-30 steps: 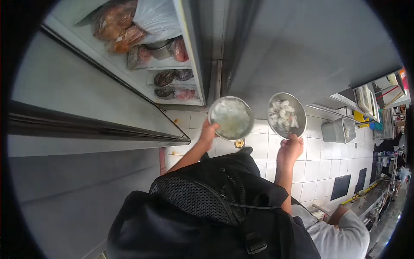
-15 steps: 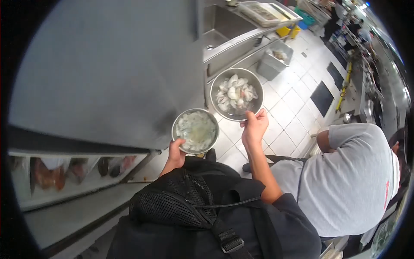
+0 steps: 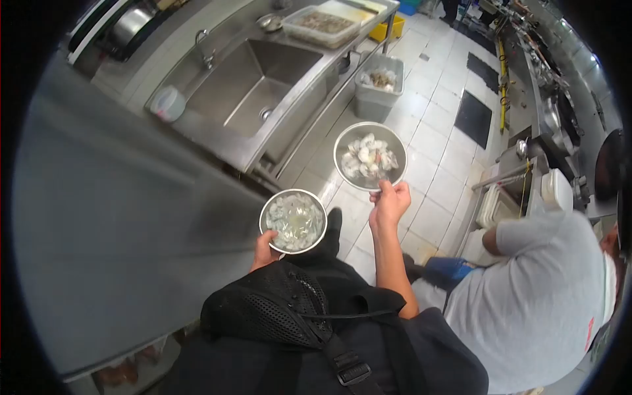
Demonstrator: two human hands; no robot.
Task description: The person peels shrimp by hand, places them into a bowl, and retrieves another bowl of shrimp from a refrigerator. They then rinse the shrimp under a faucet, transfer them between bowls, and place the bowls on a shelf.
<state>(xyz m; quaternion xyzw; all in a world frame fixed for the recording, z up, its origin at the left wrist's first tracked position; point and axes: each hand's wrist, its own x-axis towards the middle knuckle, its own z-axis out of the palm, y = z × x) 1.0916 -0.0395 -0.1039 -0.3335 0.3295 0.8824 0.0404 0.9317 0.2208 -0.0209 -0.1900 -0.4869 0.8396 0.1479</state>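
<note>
My left hand [image 3: 264, 250] grips the rim of a round metal bowl [image 3: 262, 220], thumb over the edge. Pale translucent pieces that look like peeled shrimp [image 3: 296, 220] fill it, along with some liquid. Farther forward and to the right, my right hand [image 3: 391, 203] is closed on the rim of a second metal bowl [image 3: 338, 157]. Inside that one lie white, squid-like pieces [image 3: 368, 158], partly covering the bottom. Both bowls are held up over the tiled floor, apart from each other. The fingers beneath each bowl are hidden.
Ahead on the left is a steel sink [image 3: 283, 89] with a faucet [image 3: 205, 52] and a clear tub [image 3: 322, 27]. A grey bin [image 3: 378, 99] stands on the floor. A grey door [image 3: 131, 243] is close on my left; a person in a grey shirt [image 3: 526, 296] bends at my right.
My view has moved forward past the grey door, bringing the sink and faucet into sight. Both bowls stay in my hands. The shelf at lower left has mostly left view.
</note>
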